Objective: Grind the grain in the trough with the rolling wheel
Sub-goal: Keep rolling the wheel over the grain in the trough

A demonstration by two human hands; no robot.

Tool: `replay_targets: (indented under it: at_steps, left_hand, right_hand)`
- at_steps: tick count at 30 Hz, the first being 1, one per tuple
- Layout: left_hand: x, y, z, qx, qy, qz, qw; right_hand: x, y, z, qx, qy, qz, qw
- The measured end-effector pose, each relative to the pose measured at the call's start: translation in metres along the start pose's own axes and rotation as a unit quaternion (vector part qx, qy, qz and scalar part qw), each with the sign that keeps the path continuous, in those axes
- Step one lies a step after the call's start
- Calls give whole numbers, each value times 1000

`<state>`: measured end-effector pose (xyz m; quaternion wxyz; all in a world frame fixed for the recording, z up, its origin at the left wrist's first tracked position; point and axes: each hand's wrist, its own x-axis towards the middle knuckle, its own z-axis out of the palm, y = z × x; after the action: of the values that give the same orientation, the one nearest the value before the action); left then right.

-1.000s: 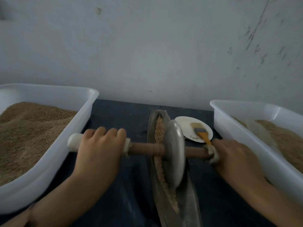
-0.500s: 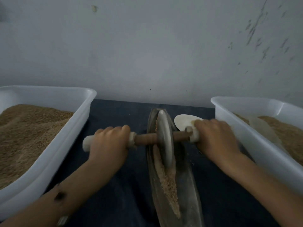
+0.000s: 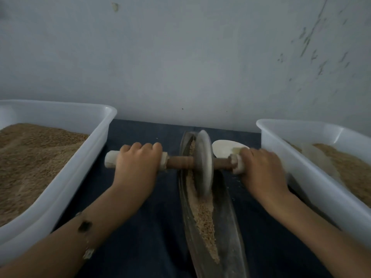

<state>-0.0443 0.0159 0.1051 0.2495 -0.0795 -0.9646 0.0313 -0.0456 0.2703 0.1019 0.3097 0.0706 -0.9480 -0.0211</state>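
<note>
A long narrow metal trough (image 3: pixel 228 227) runs away from me down the middle of the dark table. Brown grain (image 3: pixel 202 215) lies along its groove. A grey metal rolling wheel (image 3: pixel 203 163) stands upright in the far half of the trough, on a wooden axle (image 3: pixel 179 161) with pale wrapped ends. My left hand (image 3: pixel 138 163) is closed over the left handle and my right hand (image 3: pixel 263 169) over the right handle, both knuckles up.
A white tub (image 3: pixel 76 177) heaped with brown grain stands at the left, another white tub (image 3: pixel 297 173) with grain at the right. A small white dish (image 3: pixel 224 146) lies behind the right handle. A grey wall rises close behind the table.
The wheel rolled from the trough's middle away from me toward its far end, both hands going with it. The dish's brush is now hidden behind my right hand.
</note>
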Motion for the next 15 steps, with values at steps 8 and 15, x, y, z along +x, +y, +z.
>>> replay_targets:
  at_steps: [8, 15]
  left_hand:
    - [-70, 5, -58, -17, 90, 116, 989]
    - [-36, 4, -30, -19, 78, 93, 992]
  right_hand:
    - [-62, 2, -54, -8, -159, -14, 987]
    - [-50, 6, -27, 25, -100, -5, 995]
